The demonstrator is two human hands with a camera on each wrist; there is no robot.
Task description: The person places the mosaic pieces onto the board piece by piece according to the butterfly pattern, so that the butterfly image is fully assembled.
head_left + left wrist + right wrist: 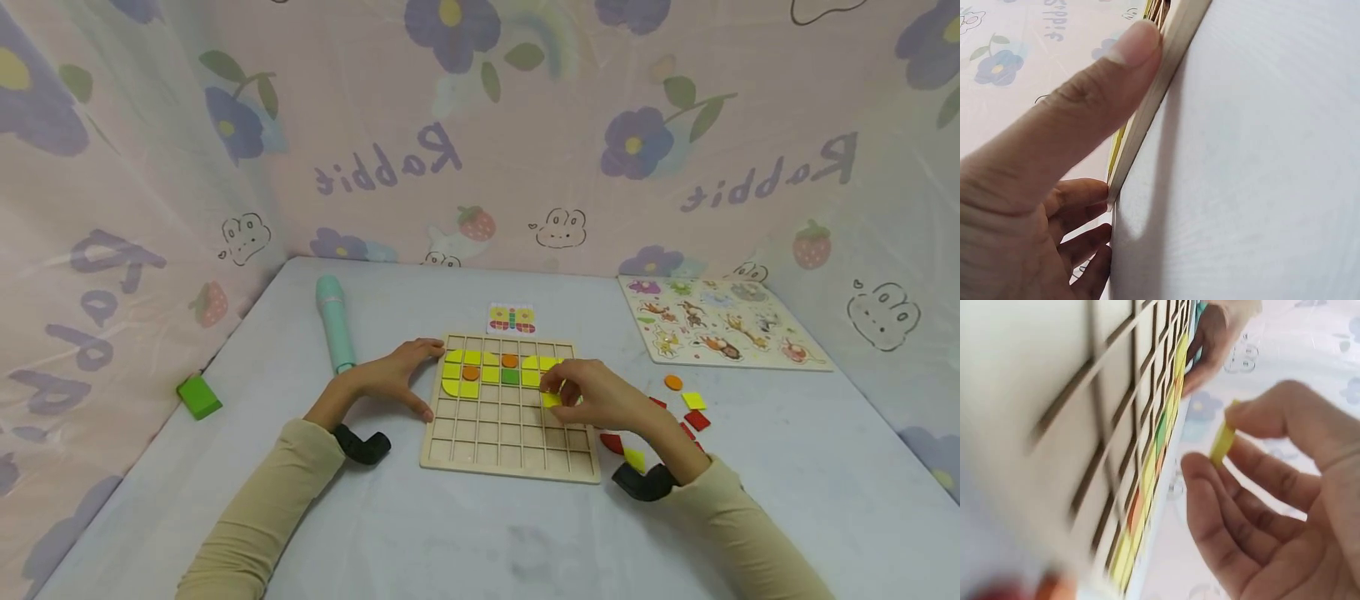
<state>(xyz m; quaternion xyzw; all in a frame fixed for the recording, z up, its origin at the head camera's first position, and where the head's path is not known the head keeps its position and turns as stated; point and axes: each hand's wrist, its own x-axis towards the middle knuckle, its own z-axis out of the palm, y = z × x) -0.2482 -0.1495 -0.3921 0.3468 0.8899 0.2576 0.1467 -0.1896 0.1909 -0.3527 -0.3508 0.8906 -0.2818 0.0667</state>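
Note:
A wooden grid board (487,442) lies on the table, its upper rows holding yellow tiles, orange round tiles and a green square (510,377). My left hand (382,377) rests along the board's left edge, thumb and fingers spread apart and touching its side. Above the board's right part, my right hand (600,396) pinches a small yellow tile (1223,442) between thumb and fingertips. The right wrist view shows that tile held clear of the grid. Behind the board sits a small pattern card (512,318) with a coloured design.
Loose red, yellow and orange tiles (693,402) lie right of the board, partly hidden by my right forearm. A mint-green microphone (333,321) and a green block (198,397) are on the left. An animal picture board (720,325) lies at the back right.

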